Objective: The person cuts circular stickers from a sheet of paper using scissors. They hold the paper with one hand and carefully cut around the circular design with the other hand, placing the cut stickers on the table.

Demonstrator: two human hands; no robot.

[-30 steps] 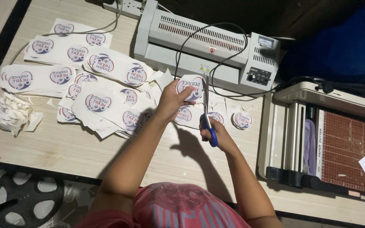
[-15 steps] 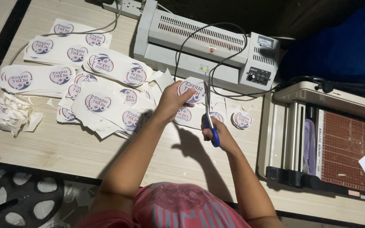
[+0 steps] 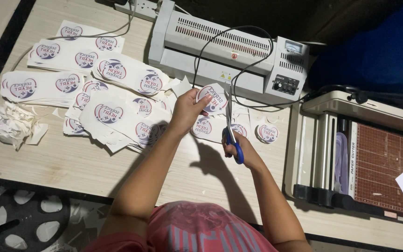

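Left hand (image 3: 186, 108) pinching round laminated sticker (image 3: 212, 98) above desk (image 3: 71, 163), right hand (image 3: 241, 151) closed on blue-handled scissors (image 3: 232, 128), blades pointing away, at sticker's right edge.

Pretty cramped spot we had. Just beyond our hands sat the grey laminator (image 3: 229, 56), its black cord (image 3: 253, 70) looping right over where we worked. Left of our left hand (image 3: 187, 109), heaps of printed sheets (image 3: 113, 112) covered the table (image 3: 61, 161). Right of our right hand (image 3: 241, 149), the paper trimmer (image 3: 364, 158) walled us in. Only open room was the bare strip nearer us.
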